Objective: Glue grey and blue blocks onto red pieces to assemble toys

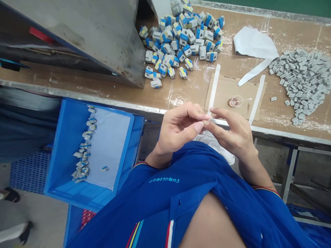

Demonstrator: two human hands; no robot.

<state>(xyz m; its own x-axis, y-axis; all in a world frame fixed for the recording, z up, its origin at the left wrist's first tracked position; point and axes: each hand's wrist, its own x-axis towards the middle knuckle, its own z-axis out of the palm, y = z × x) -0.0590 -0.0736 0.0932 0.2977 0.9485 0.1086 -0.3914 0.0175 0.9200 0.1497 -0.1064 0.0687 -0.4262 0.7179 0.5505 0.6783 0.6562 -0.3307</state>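
Note:
My left hand (pixel 179 129) and my right hand (pixel 232 132) meet fingertip to fingertip over the front edge of the bench. Both are closed in a pinch, and whatever small thing is between the fingers is hidden. Just beyond them lies a cardboard sheet (pixel 224 89) with white tape strips (pixel 214 88) along its sides. On that sheet rest a small coil of thin copper-coloured wire (pixel 234 102) and a thin white stick, its tip pointing right.
Many grey, blue and yellow blocks (pixel 181 38) are heaped at the back, beside a metal housing (pixel 103 34). Small grey plates (pixel 307 79) form a pile at right, near a white cloth (pixel 254 43). A blue crate (pixel 57 148) holding blocks stands at left, near another person's leg (pixel 15 230).

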